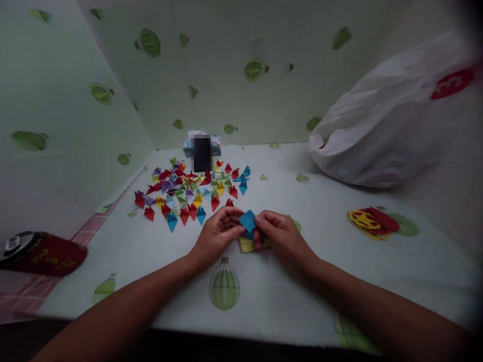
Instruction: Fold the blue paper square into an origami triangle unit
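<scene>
A small blue folded paper [247, 220], diamond-shaped, is held up between both hands near the middle of the table. My left hand [220, 232] pinches its left corner with thumb and fingers. On the right side, my right hand [278, 231] grips the same paper between thumb and forefinger. Beneath the hands lies a stack of square paper with a yellow sheet [248, 245] on top, partly hidden by the right hand. Many folded paper pieces in red, blue, yellow, green and purple are spread beyond my left hand, among them a blue one [172, 221].
A dark upright object [202, 155] stands before a tissue box [216, 145] at the back. A large white plastic bag [362, 136] fills the back right. Red and yellow paper shapes [372, 221] lie at the right. A red can [49, 254] is at the far left.
</scene>
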Available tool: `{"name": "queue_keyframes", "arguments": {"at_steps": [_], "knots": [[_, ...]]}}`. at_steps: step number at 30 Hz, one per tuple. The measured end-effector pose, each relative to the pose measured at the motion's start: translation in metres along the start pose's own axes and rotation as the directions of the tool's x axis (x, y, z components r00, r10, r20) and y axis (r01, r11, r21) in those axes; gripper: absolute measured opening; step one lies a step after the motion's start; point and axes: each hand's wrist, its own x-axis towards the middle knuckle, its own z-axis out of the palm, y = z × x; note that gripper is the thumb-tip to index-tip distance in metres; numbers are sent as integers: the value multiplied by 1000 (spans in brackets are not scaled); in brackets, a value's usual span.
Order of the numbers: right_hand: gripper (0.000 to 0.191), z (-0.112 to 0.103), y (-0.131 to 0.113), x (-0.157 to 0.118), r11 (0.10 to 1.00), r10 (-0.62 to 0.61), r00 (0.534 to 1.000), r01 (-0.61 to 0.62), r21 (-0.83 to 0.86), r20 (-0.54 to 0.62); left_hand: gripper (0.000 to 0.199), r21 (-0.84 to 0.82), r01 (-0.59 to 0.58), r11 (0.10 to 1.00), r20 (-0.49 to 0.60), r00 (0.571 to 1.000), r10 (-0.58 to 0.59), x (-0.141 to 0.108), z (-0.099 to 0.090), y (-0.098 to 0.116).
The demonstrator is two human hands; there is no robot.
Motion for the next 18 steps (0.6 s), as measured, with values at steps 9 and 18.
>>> {"name": "queue_keyframes", "arguments": {"at_steps": [9,18], "knots": [[37,1,-1,-2,999,30,1000,-30,41,-7,28,39,-12,999,-19,1000,13,0,-1,3],[36,0,3,-1,1000,19,1000,-19,22,13,28,45,-33,998,-2,999,34,0,-4,1]]}}
